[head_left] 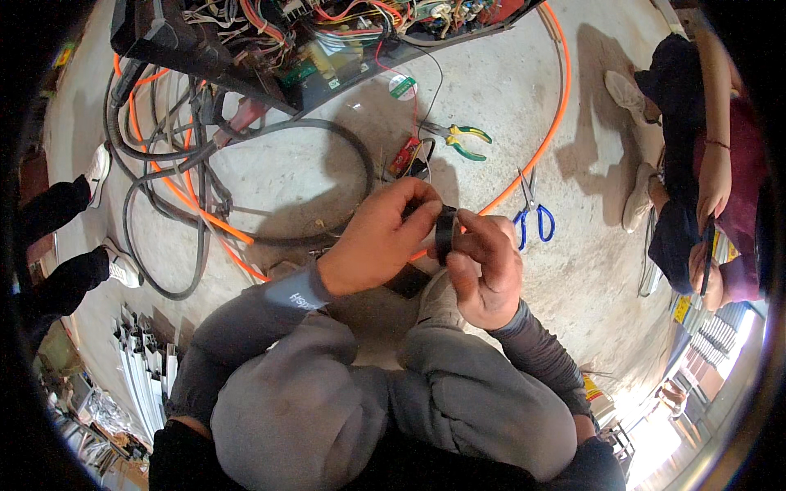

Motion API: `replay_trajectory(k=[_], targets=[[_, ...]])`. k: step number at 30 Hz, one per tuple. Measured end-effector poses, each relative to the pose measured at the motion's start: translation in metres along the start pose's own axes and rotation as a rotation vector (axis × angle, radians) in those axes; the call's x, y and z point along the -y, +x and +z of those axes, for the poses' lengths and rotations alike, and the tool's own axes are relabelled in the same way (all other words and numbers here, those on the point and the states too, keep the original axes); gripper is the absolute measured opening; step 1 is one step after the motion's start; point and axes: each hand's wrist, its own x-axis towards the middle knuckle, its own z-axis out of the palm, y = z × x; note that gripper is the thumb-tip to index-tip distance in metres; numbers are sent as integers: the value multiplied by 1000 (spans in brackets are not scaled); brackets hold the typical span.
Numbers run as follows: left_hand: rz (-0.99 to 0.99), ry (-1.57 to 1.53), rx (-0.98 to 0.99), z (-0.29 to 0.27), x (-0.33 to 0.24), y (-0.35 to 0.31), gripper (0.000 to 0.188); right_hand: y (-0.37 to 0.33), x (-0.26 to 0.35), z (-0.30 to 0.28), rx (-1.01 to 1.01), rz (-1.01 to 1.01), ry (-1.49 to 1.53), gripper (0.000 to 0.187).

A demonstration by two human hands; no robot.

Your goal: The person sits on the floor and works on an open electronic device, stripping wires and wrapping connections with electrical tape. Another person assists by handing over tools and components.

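A roll of black tape [444, 232] sits on edge between my hands, above the floor in front of my knees. My right hand [489, 270] grips it from the right, thumb and fingers bent around it. At its upper left rim, my left hand [383, 231] pinches with thumb and forefinger; any loose end of tape there is too small to make out. Just beyond lie a small red module [404, 155] with thin red and black leads and pliers [463, 140] with green and yellow handles. Blue-handled scissors [534, 219] rest right of my right hand.
An opened machine [327, 65] full of wires and circuit boards stands at the far side. Black cables [352, 139] and an orange hose [563, 90] loop across the floor. Metal profiles [146, 368] stand at lower left. People are at the left and right edges.
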Motion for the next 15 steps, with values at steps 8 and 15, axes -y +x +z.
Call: replay_trajectory(k=[8, 15], targets=[[-33, -222, 172, -12, -2, -4, 21, 5, 8, -1, 18, 386, 322, 44], [36, -4, 143, -11, -1, -7, 20, 24, 11, -6, 17, 194, 33, 22]])
